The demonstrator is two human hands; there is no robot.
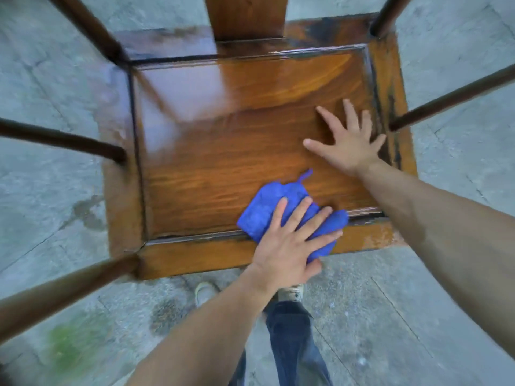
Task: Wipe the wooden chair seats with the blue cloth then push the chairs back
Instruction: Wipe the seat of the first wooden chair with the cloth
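A: Pressing flat on the blue cloth [281, 218], the left hand [289, 246] has its fingers spread over the bunched fabric at the near edge of the chair seat [223, 151], a little right of the middle. It pins the cloth with the palm and does not pinch it.

B: What could slip?

A: The cloth straddles the groove where the inset panel meets the near frame rail [195, 260], and part of it hangs by the edge. A stroke pulled nearer could drag it off onto the stone floor [390, 316], I'd judge, and it would pick up grit there. The loose thread at its far corner might also snag in the groove.

B: And the other hand?

A: The right hand [348, 143] lies farther in, on the right of the seat, open wide and empty, palm down on the wood. Leaning hard there could tip or skid the chair on the stone.

B: Count, near to far?

A: Two shoes, two hands, one cloth, one chair in view, one back slat [245, 15] at the far side. Several dark rails cross the picture; I cannot tell which belong to this chair.
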